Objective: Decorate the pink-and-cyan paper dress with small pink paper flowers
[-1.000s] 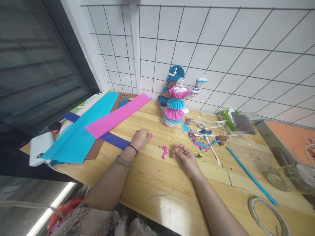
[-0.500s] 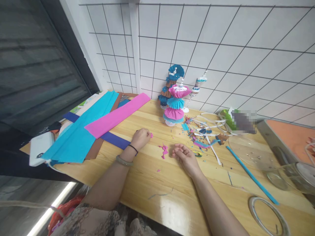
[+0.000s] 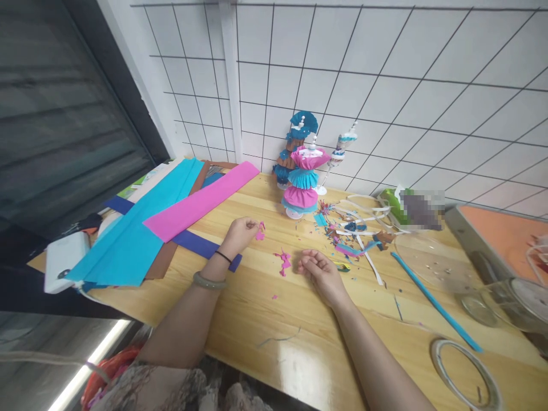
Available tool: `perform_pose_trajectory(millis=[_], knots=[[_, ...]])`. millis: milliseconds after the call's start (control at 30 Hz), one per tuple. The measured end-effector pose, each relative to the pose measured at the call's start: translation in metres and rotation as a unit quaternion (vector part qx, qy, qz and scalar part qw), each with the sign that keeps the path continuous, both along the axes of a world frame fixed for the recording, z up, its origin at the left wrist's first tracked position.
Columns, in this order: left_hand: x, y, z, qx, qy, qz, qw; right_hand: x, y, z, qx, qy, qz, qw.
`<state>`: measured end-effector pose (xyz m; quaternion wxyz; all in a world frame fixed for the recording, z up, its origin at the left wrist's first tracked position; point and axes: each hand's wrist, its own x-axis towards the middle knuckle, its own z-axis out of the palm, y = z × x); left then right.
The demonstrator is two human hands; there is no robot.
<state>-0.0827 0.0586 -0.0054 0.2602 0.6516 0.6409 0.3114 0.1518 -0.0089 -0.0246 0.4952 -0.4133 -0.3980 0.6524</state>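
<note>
Between the thumb and fingertips of my left hand (image 3: pixel 240 235) is a small scrap of pink crepe paper (image 3: pixel 260 232), hanging off the fingertips just above the table. My right hand (image 3: pixel 322 275) rests on the wood with its fingers curled together; whatever they may hold is hidden. Torn pink paper bits (image 3: pixel 283 262) lie on the table between the two hands. Behind them stands a tiered figure (image 3: pixel 302 180) of pink and turquoise ruffled paper on a white base. Beside my right fingers lies a yellow-green cutter (image 3: pixel 342 266).
Pink (image 3: pixel 201 200) and turquoise crepe sheets (image 3: pixel 137 228) overlap at the left. A blue-and-brown paper figure (image 3: pixel 295 148) and a thin white stand (image 3: pixel 338 157) are at the wall. Clippings (image 3: pixel 331 231), a blue strip (image 3: pixel 436 302), a tape roll (image 3: pixel 436 365) and a jar (image 3: pixel 505 305) lie rightward.
My left hand has turned slightly and shifted left, showing more of the pink scrap at its fingertips. My right hand has stayed almost still. The view has moved a little.
</note>
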Motion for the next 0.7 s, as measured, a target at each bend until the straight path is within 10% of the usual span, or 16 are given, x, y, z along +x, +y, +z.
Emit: perform_pose_trajectory(millis=[700], knots=[[0.011, -0.009, 0.016, -0.083, -0.217, -0.076, 0.97, -0.001, 0.001, -0.002, 0.013, -0.013, 0.004, 1.0]])
